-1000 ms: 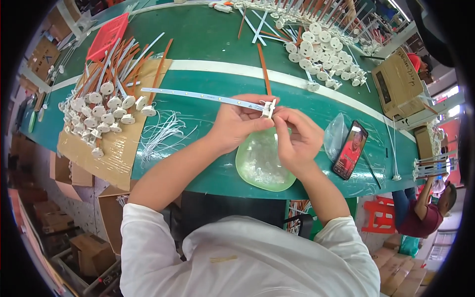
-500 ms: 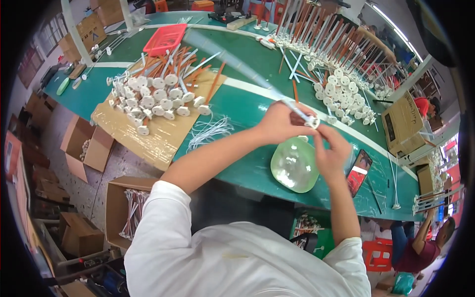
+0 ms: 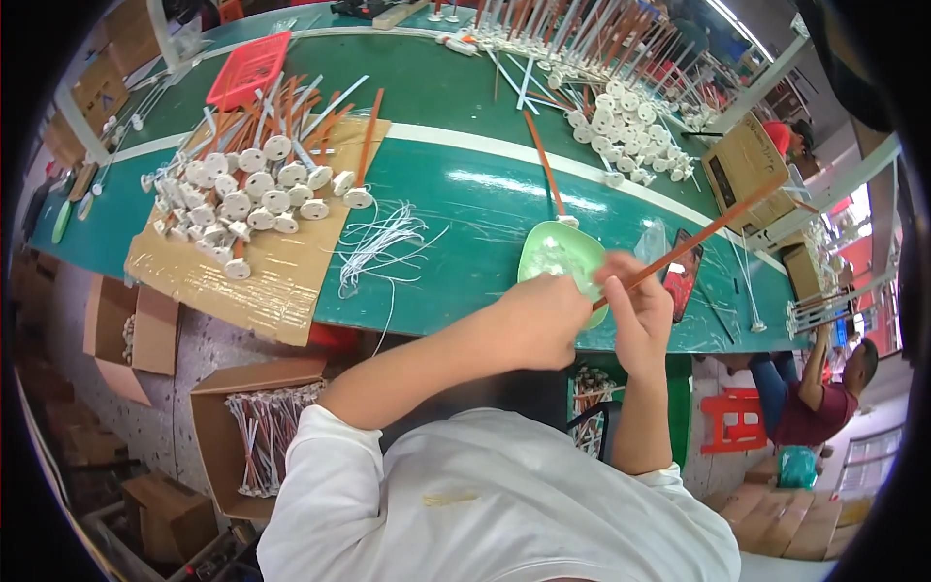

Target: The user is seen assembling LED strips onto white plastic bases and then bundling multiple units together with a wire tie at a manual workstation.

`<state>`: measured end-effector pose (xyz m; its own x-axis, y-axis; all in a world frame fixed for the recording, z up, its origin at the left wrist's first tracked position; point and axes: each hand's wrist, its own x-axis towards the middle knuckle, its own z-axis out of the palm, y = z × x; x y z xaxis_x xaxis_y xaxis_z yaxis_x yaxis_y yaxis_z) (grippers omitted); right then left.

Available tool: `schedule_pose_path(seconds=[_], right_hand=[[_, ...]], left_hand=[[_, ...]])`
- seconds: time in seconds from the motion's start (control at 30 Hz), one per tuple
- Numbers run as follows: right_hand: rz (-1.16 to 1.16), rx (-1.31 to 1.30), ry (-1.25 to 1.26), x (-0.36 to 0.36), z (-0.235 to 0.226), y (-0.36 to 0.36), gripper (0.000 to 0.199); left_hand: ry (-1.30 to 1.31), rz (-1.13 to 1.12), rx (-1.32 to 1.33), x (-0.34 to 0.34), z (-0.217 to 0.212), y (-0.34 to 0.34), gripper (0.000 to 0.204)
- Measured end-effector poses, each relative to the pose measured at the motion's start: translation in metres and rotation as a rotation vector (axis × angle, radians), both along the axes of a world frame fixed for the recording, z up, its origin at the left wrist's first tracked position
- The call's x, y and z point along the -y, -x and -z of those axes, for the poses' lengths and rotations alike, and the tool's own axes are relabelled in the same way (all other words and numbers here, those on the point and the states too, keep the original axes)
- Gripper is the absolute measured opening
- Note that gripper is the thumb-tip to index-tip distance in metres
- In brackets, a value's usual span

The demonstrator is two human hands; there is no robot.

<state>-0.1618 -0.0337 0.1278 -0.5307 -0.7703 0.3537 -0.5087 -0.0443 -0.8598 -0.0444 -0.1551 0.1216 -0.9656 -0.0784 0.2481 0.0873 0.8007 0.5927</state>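
Both forearms enter from the lower edge, bare below short white sleeves, and converge at centre-right. The left hand point(image 3: 545, 318) is curled into a loose fist, knuckles upward, its fingers closed. The right hand point(image 3: 635, 308) sits just beside it, touching or nearly so, its fingers pinched shut and the wrist bent upward. The right forearm stands near vertical; the left runs diagonally.

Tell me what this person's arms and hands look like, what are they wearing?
Both forearms are bare from the elbow down. The left hand and right hand wear no gloves, and no rings, watch or bracelet show. A white short-sleeved shirt covers the upper arms, with a small faint yellowish mark on the fabric.
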Motion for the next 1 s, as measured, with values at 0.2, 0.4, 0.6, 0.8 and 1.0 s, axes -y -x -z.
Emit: schedule_pose_path(seconds=[0.2,0.4,0.6,0.8,1.0], right_hand=[[-0.093,0.223,0.177,0.019,-0.012,-0.002,0.013],[-0.082,0.245,0.328,0.03,-0.028,0.024,0.02],[-0.15,0.209,0.128,0.044,-0.008,0.005,0.018],[-0.162,0.177,-0.085,0.064,-0.021,-0.013,0.019],[-0.532,0.822,-0.276,0.245,-0.009,-0.035,0.012]], left_hand=[[-0.06,-0.095,-0.136,0.017,0.009,-0.032,0.025],[0.333,-0.702,-0.291,0.047,0.027,-0.115,0.031],[0.434,-0.997,-0.218,0.062,0.085,-0.134,0.022],[0.498,-0.913,-0.335,0.063,0.093,-0.133,0.025],[0.438,-0.825,-0.305,0.059,0.086,-0.133,0.025]])
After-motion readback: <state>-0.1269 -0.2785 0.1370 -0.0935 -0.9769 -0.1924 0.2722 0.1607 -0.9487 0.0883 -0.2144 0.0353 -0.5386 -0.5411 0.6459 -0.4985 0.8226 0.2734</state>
